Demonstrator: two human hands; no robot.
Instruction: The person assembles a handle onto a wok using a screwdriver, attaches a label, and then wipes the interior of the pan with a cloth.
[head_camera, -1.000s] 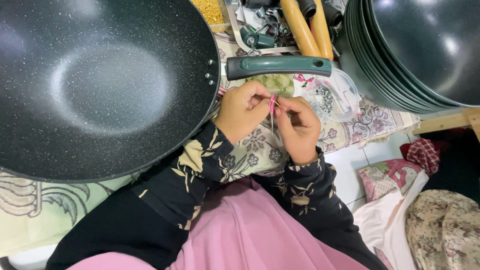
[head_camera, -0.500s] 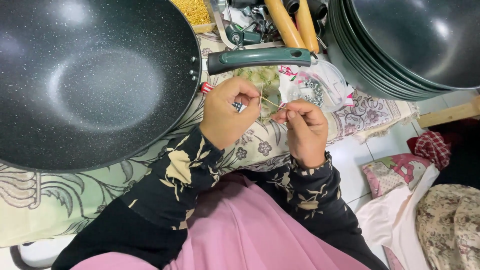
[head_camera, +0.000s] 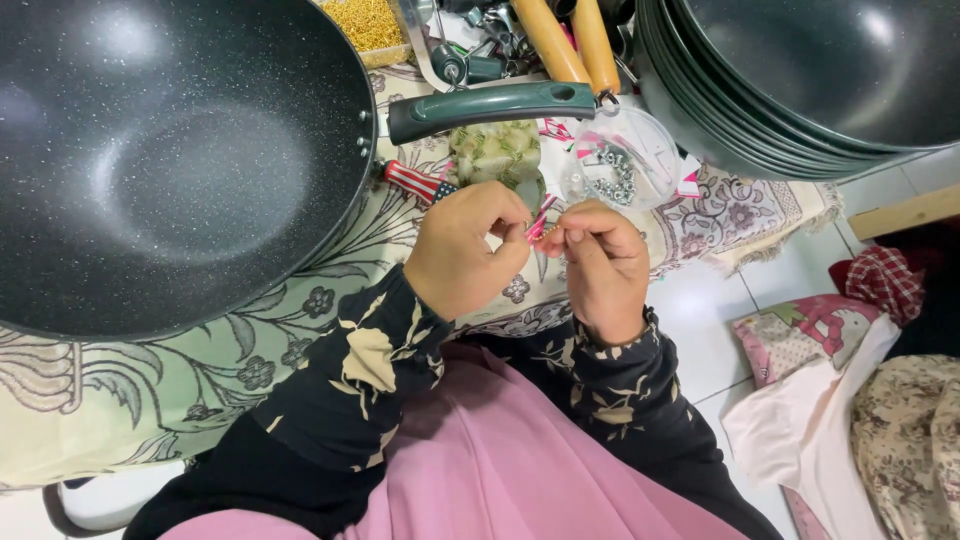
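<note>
My left hand (head_camera: 465, 250) is curled closed, and the striped handle of a screwdriver (head_camera: 415, 182) sticks out from it toward the wok. My right hand (head_camera: 600, 265) pinches a small pink piece (head_camera: 540, 218) at its fingertips, right against the left hand's fingers. Both hands meet above the floral cloth (head_camera: 150, 400), just below the wok's dark green handle (head_camera: 490, 100). The screwdriver's tip is hidden by my fingers. The large speckled black wok (head_camera: 200, 170) fills the left side.
A stack of black woks (head_camera: 800, 80) sits at the top right. A clear bag of small metal nuts (head_camera: 620, 165), wooden handles (head_camera: 560, 40) and a tray of golden bits (head_camera: 375, 25) lie behind my hands. Patterned cushions (head_camera: 820, 330) rest on the tiled floor at the right.
The view has shifted slightly. My hands stay together; the left hand has picked up the striped screwdriver, which was not in sight a second ago.
</note>
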